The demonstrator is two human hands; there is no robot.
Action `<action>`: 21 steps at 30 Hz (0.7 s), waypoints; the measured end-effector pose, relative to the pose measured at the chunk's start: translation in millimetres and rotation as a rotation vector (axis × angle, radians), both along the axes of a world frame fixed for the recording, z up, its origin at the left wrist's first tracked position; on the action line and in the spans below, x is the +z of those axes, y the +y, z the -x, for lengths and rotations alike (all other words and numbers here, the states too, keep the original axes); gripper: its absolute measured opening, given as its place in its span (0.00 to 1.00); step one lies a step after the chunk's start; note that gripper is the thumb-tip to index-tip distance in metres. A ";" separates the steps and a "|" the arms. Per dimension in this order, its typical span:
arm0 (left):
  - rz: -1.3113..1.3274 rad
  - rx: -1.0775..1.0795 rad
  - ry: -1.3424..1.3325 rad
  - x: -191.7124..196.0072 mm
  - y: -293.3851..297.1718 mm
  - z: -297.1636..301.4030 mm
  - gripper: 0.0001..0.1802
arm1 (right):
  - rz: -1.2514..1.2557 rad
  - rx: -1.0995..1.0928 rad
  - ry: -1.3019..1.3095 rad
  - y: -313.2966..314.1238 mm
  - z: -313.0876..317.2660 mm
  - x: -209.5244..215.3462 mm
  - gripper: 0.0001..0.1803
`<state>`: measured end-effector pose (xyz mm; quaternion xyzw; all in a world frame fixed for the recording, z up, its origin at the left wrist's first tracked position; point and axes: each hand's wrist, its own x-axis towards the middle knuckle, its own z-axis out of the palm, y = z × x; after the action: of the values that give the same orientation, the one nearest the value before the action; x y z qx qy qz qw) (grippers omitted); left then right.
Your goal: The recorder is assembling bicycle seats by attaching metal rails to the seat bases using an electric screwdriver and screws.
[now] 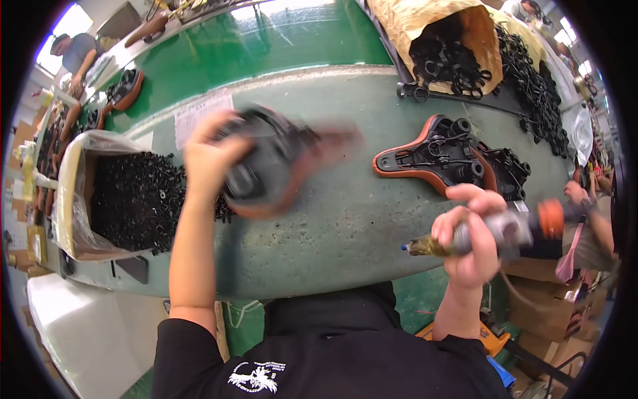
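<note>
My left hand grips a brown bicycle saddle, its black underside facing up; motion blurs it, most of all at the nose. The saddle is held above the green worktable. At the right, my right hand is wrapped round a power screwdriver with an orange band at its rear end and a blue tip pointing left. Beyond that hand, two more brown saddles lie upside down on the table, overlapping, with black fittings on their undersides.
Small black parts fill a plastic-lined box at the left. A brown paper sack spills black rings at the back right. A dark flat object lies by the near left edge. Other people work at far left and right.
</note>
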<state>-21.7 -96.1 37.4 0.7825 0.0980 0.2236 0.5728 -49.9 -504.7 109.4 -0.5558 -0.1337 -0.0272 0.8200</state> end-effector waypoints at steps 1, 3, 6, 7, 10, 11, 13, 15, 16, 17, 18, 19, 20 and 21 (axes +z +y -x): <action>0.203 0.140 -0.089 -1.4 33.8 -16.0 0.19 | 0.016 -0.062 0.107 -4.3 -8.2 -9.3 0.12; 0.173 0.482 -0.240 -5.0 67.9 -28.0 0.20 | -0.003 -0.091 0.212 -9.8 -17.7 -27.5 0.11; -0.271 0.389 -0.193 -8.7 55.1 -17.3 0.13 | 0.010 -0.152 0.359 -17.2 -32.8 -56.3 0.12; -0.553 0.177 -0.090 -1.1 28.8 -4.8 0.11 | 0.012 -0.157 0.373 -24.3 -39.4 -69.8 0.12; -0.872 -0.034 0.091 -17.8 -6.2 38.5 0.14 | -0.021 -0.092 0.400 -10.1 -54.3 -77.8 0.11; -0.935 -0.048 0.171 -28.4 -11.4 44.9 0.15 | 0.028 -0.086 0.371 -3.4 -58.6 -78.2 0.11; -0.918 0.002 0.200 -46.5 -15.1 53.8 0.14 | 0.085 -0.019 0.341 13.4 -63.7 -77.1 0.12; -0.919 0.052 0.169 -57.9 -14.2 56.0 0.13 | 0.098 0.137 0.355 22.3 -55.9 -71.3 0.12; -0.935 0.035 0.164 -58.6 -12.8 53.7 0.13 | 0.117 0.271 0.370 22.3 -50.1 -69.3 0.12; -0.949 0.018 0.161 -59.7 -11.8 51.6 0.12 | 0.162 0.379 0.382 19.6 -43.9 -68.8 0.12; -0.946 0.030 0.170 -60.8 -11.5 49.7 0.12 | 0.219 0.517 0.395 10.7 -39.2 -72.2 0.12; -0.938 0.033 0.155 -61.5 -8.9 48.8 0.12 | 0.265 0.605 0.401 7.8 -31.5 -70.8 0.12; -0.931 0.039 0.141 -62.0 -6.2 49.2 0.11 | 0.311 0.695 0.403 4.0 -23.7 -66.7 0.13; -0.916 0.026 0.101 -62.0 -5.0 47.8 0.12 | 0.362 0.740 0.446 -2.5 -15.6 -59.9 0.13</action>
<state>-69.5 -101.1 -24.6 0.9637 0.0269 0.2125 0.1596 -34.4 -507.2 49.4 -0.5972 -0.1461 0.4107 0.6732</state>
